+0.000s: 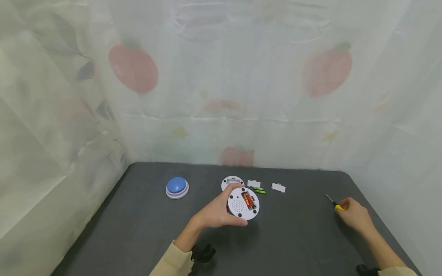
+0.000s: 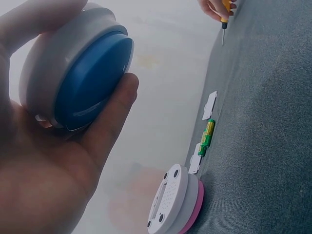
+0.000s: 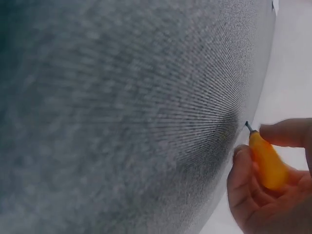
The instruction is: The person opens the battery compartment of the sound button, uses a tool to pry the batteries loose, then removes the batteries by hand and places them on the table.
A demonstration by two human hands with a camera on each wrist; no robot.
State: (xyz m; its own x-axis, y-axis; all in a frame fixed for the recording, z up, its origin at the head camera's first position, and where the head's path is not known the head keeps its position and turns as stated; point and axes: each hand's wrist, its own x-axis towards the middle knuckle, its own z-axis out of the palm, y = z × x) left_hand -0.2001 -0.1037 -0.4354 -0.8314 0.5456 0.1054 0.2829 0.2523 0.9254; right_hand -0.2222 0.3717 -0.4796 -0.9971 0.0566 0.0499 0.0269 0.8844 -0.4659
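Note:
My left hand (image 1: 221, 211) grips a round white push button (image 1: 237, 205) by its rim, its underside turned up toward the head camera. Two red batteries (image 1: 248, 200) lie in the uncovered battery compartment. In the left wrist view the button's blue dome (image 2: 95, 80) shows between thumb and fingers. Over at the right side of the table, my right hand (image 1: 355, 216) holds a screwdriver (image 1: 339, 207) with a yellow handle (image 3: 268, 163), its shaft pointing away toward the back left.
Behind the held button lies an upside-down button (image 1: 232, 180) with a pink dome. Two white battery covers (image 1: 253, 183) (image 1: 278, 187) and green batteries (image 1: 259, 190) lie beside it. Another blue button (image 1: 177, 187) stands dome-up at left. A printed curtain (image 1: 221, 76) hangs behind the table (image 1: 293, 237).

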